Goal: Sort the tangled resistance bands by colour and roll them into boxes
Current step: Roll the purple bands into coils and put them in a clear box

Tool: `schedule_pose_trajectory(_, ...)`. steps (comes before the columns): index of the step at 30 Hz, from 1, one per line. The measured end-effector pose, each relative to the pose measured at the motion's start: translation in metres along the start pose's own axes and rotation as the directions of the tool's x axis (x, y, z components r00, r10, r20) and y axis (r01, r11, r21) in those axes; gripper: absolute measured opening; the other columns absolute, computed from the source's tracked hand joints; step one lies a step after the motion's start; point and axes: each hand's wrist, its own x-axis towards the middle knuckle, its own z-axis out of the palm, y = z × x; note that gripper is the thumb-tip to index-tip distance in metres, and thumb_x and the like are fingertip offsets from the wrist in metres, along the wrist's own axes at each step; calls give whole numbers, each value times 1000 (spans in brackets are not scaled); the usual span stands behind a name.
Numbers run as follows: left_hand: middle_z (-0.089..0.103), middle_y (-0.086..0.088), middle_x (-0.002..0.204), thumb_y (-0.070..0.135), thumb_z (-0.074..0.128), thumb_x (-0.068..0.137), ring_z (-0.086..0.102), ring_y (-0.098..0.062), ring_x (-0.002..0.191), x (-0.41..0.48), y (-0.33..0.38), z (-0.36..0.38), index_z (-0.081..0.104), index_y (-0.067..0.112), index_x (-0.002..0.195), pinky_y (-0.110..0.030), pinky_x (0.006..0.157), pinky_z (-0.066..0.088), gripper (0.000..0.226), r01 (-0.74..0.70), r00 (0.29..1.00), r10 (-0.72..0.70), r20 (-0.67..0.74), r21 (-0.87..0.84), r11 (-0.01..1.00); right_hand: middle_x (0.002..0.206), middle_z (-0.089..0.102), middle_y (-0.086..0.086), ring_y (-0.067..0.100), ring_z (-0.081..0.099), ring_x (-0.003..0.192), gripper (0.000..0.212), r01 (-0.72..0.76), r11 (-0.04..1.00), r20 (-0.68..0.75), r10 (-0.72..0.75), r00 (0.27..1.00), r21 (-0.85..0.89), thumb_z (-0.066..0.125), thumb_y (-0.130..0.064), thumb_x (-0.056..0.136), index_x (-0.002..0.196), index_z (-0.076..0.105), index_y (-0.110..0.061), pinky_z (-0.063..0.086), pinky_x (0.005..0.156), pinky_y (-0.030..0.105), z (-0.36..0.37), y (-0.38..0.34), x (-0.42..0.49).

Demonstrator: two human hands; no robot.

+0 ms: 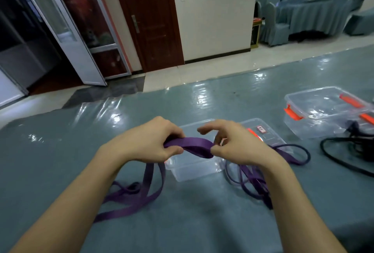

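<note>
Standing over a grey-blue covered table (pixel 182 222), a person's left hand (pixel 149 141) and right hand (pixel 232 143) each pinch a flat purple woven resistance band (pixel 192 144) above a near clear plastic box (pixel 194 168). Trailing loops nearby could snag, I judge, dragging tangles into the roll.

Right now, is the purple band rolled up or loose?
Loose: the purple band trails over the table; left hand and right hand pinch one stretch.

A matt woven-looking purple band (pixel 194 144), clear glossy plastic boxes (pixel 194 168), apparently a shiny film-covered table (pixel 222 95).
</note>
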Motion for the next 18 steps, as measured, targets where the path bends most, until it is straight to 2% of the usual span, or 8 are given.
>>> schedule_pose_trajectory(3, 71, 9, 79, 36, 75, 98, 66, -10, 73, 2, 8, 3, 76, 29, 100, -43, 72, 57, 7, 37, 999, -37, 11, 38, 999, 116, 69, -14, 9, 71, 82, 43, 106, 994, 57, -106, 993, -9, 81, -26, 86, 128, 75, -34, 61, 80, 30, 5, 3, -6)
schedule_pose_trajectory(6, 71, 6, 81, 37, 74, 99, 66, -14, 75, 4, 19, 2, 76, 28, 99, -46, 74, 57, 9, 40, 999, -41, 18, 55, 998, 109, 63, -11, 10, 70, 82, 46, 120, 992, 69, -117, 991, -38, 91, -49, 80, 122, 77, -39, 59, 84, 35, 4, 5, -7)
schedule_pose_trajectory(9, 69, 7, 86, 37, 74, 101, 64, -15, 78, 4, 26, -1, 78, 29, 102, -44, 75, 55, 9, 6, 1000, -6, -26, 6, 1000, 101, 58, -7, 11, 68, 81, 40, 135, 989, -19, -136, 991, -54, 92, -57, 76, 108, 81, -36, 57, 81, 39, 11, 8, -2)
schedule_pose_trajectory(12, 60, 11, 93, 41, 73, 101, 60, -10, 83, 5, 29, 1, 78, 29, 105, -42, 79, 53, 13, -5, 1000, 6, -5, 30, 1000, 92, 54, -7, 6, 58, 78, 42, 165, 972, -39, -173, 984, -166, 87, -66, 75, 107, 81, -39, 48, 71, 32, 12, 13, 2)
schedule_pose_trajectory(14, 57, 13, 96, 42, 73, 101, 58, -10, 86, 5, 30, 3, 78, 29, 107, -43, 82, 53, 15, 8, 1000, -9, 19, 60, 998, 83, 54, -8, 6, 53, 76, 44, 184, 950, -12, -193, 981, -254, 85, -68, 76, 111, 80, -42, 41, 66, 31, 9, 13, 6)
schedule_pose_trajectory(18, 62, 10, 98, 40, 73, 102, 60, -11, 89, 5, 28, -1, 79, 28, 108, -43, 85, 53, 15, 22, 1000, -22, 8, 88, 996, 76, 64, -6, 9, 60, 77, 41, 239, 950, 18, -240, 971, -203, 89, -59, 77, 111, 79, -39, 51, 69, 35, 9, 12, 13)
